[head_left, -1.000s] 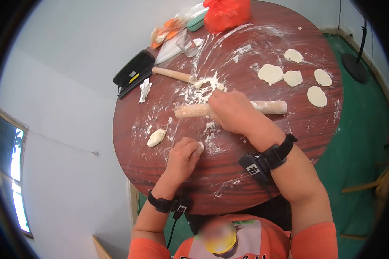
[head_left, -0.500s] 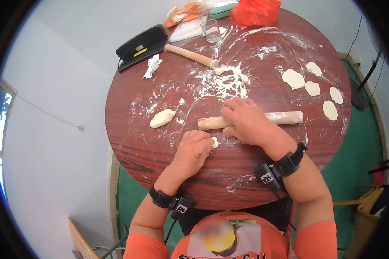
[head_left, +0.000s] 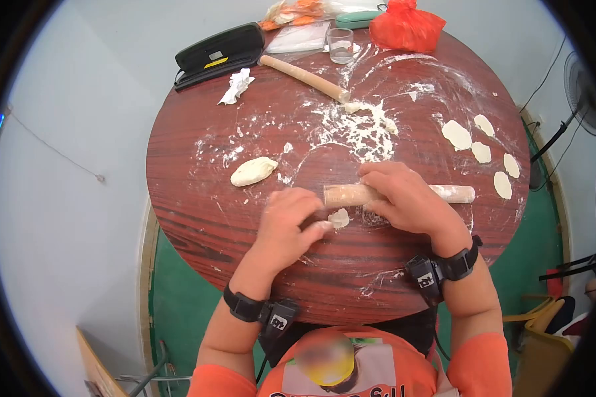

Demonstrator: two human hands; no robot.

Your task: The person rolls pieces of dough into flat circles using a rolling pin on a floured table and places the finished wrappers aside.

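My right hand [head_left: 404, 198] is wrapped around a wooden rolling pin [head_left: 455, 194], which lies crosswise on the dark red table, its left end sticking out past my fingers. Just below that end rests a small flat piece of dough [head_left: 339, 218]. My left hand [head_left: 288, 221] is open beside it, thumb apart from the fingers and its tip right by the dough's left edge. Farther left sits a larger oval lump of dough [head_left: 253, 171]. At the right, several thin rolled dough rounds [head_left: 457, 135] are spread on the wood.
Flour [head_left: 361, 132] is scattered mid-table, below a second rolling pin [head_left: 304, 77]. Toward the back stand an open black case [head_left: 220, 56], a crumpled tissue [head_left: 236, 87], a glass [head_left: 341, 46] and a red plastic bag [head_left: 407, 26]. A fan [head_left: 579, 86] stands beyond the right edge.
My left thumb and fingers have come apart, off the small dough piece they were at. My right hand still holds the rolling pin. The camera view has shifted slightly.
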